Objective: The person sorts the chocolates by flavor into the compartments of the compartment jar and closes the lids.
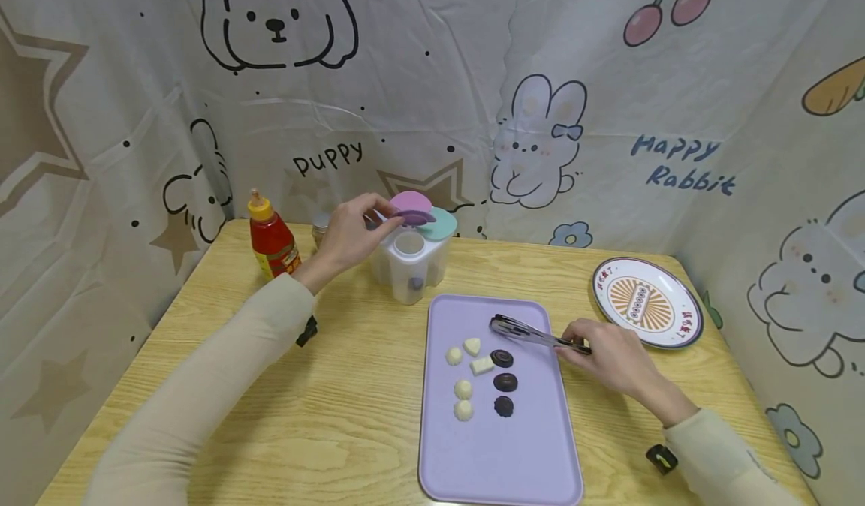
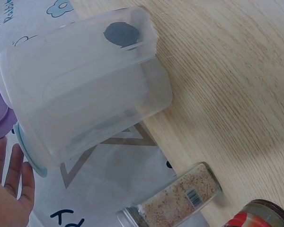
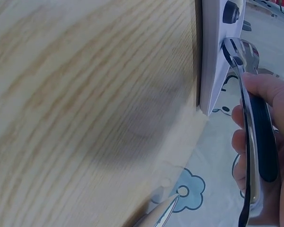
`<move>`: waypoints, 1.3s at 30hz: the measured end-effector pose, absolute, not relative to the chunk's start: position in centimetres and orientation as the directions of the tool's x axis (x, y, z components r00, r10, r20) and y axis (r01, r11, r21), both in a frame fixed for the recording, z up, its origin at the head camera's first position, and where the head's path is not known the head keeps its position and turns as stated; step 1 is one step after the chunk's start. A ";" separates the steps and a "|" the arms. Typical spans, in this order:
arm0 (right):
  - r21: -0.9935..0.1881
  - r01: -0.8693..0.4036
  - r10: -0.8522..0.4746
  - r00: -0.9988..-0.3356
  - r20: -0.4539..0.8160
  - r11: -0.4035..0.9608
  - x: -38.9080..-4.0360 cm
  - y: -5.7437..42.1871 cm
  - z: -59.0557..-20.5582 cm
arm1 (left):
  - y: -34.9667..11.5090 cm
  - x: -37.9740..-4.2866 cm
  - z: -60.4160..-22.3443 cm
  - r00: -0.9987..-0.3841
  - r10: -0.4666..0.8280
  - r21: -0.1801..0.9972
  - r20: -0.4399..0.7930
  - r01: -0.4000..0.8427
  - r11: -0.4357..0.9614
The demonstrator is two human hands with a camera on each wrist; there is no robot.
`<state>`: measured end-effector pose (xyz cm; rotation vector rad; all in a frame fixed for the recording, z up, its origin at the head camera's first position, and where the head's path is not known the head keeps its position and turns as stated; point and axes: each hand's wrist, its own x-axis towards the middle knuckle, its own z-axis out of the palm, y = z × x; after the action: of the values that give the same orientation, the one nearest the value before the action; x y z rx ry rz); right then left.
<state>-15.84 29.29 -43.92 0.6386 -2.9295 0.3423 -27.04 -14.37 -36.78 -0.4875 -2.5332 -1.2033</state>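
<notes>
At the back of the table, my left hand (image 1: 358,227) pinches a purple lid (image 1: 414,218) between thumb and forefinger. The lid is raised above the front compartment of a translucent storage container (image 1: 408,266), whose round mouth shows uncovered. One dark chocolate (image 2: 122,34) lies at the bottom of that container. My right hand (image 1: 611,356) grips metal tongs (image 1: 527,331) with dark handles, their tips over the upper part of a lilac tray (image 1: 500,453). On the tray lie several white chocolates (image 1: 462,390) on the left and dark chocolates (image 1: 505,382) on the right.
A red sauce bottle (image 1: 273,237) with a yellow cap stands left of the container, and a glass jar of pale flakes (image 2: 180,196) is close behind it. A patterned plate (image 1: 682,296) lies at the back right. Printed cloth (image 1: 419,100) hangs along the table's edges.
</notes>
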 end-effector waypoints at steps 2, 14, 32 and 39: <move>-0.196 -0.428 -0.398 -0.901 0.173 0.882 -15.9 29.3 -43.8 | -14.4 -27.1 -36.8 -0.898 0.177 0.686 0.402 0.424 0.591; -0.138 -0.515 -0.466 -0.840 0.277 0.846 -17.7 27.7 -40.3 | -14.4 -27.0 -36.7 -0.903 0.175 0.692 0.392 0.415 0.590; -0.080 -0.681 -0.586 -0.679 0.443 0.728 -22.6 20.5 -33.1 | -14.4 -27.0 -36.7 -0.906 0.180 0.697 0.383 0.412 0.587; -0.089 -0.679 -0.609 -0.702 0.371 0.729 -24.4 18.3 -32.8 | -14.4 -27.1 -36.7 -0.904 0.184 0.694 0.385 0.415 0.589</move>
<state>-24.41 18.31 -32.78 1.0041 -2.6163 0.3140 -27.05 -14.45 -36.68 -0.4917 -2.5479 -1.2163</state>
